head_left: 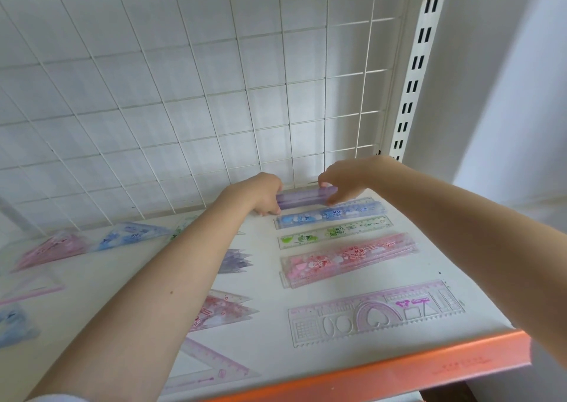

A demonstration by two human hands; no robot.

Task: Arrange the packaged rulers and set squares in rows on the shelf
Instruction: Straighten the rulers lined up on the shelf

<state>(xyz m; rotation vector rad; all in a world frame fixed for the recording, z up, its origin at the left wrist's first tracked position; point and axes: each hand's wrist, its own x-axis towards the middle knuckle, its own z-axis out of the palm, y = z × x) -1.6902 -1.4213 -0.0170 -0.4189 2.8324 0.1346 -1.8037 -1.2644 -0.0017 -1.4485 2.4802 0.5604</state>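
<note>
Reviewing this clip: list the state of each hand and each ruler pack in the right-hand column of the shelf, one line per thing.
left hand: grips the purple pack's left end.
right hand: pinches the purple pack's right end.
purple ruler pack: held at the back of the shelf, by the wire grid.
blue ruler pack: lying flat.
green ruler pack: lying flat.
pink ruler pack: lying flat.
stencil ruler: lying flat, nearest the orange shelf edge.

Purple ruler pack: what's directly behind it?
Behind the purple ruler pack, held by the left hand and right hand, stands the white wire grid. The shelf strip between is hidden.
</note>
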